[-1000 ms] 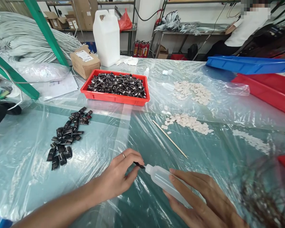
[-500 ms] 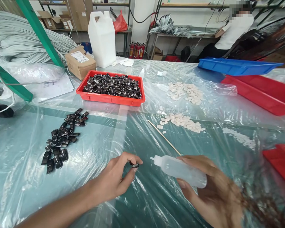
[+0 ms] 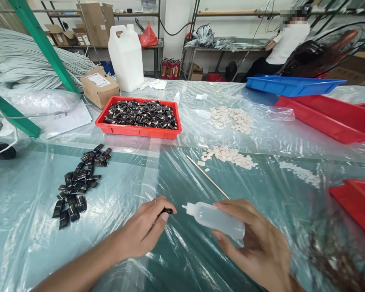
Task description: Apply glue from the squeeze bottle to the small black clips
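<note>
Between thumb and fingers, my left hand (image 3: 146, 227) pinches a small black part (image 3: 168, 211), mostly covered by the fingers. My right hand (image 3: 252, 239) is closed around a translucent squeeze bottle (image 3: 220, 219), tilted on its side. Its thin nozzle points left at the black part, a short gap away. To the left lies a loose group of similar black parts (image 3: 79, 178). A thin wooden stick (image 3: 208, 177) rests beyond the bottle, near a pile of small whitish pieces (image 3: 229, 156).
A red tray (image 3: 140, 130) full of black parts stands at the back left, by a cardboard box (image 3: 100, 87) and a white jug (image 3: 126, 61). Blue (image 3: 295, 86) and red trays (image 3: 331, 117) sit at right. Plastic sheeting covers the table. A person (image 3: 287, 40) sits in the background.
My right hand has brought the squeeze bottle left, its nozzle nearer the black part. My left hand has shifted slightly left and turned the part. The whole view has moved a little.
</note>
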A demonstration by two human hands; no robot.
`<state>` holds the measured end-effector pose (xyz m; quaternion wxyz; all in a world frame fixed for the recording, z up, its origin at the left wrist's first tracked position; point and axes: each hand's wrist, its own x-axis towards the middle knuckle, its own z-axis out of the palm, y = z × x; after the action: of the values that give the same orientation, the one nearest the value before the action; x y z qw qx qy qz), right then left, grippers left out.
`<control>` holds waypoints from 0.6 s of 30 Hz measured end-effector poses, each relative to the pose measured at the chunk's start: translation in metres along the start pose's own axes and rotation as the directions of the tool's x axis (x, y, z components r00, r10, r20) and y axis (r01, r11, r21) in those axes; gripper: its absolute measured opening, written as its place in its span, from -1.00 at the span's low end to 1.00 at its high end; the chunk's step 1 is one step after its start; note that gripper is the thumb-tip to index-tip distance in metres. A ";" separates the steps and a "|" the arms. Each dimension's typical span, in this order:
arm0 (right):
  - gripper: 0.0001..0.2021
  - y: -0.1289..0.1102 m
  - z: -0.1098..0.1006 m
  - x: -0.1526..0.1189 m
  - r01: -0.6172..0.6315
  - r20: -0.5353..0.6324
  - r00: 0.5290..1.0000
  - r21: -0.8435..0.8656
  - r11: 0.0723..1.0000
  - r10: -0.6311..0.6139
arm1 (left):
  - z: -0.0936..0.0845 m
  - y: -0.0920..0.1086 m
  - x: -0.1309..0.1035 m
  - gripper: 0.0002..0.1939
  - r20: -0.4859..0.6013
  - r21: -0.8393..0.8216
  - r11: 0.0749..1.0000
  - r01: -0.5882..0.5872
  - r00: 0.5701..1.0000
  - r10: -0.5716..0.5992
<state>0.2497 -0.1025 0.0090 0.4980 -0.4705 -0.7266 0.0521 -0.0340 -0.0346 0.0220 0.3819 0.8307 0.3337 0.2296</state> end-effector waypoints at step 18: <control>-0.55 -0.002 -0.002 0.006 0.108 0.076 0.991 0.015 0.994 -0.109 | 0.004 -0.005 0.003 -0.83 -0.129 -0.022 0.988 -0.152 0.981 0.148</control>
<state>0.2495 -0.1003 0.0151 0.4742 -0.4254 -0.7694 0.0469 -0.0311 -0.0315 0.0156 0.3546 0.8311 0.2899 0.3153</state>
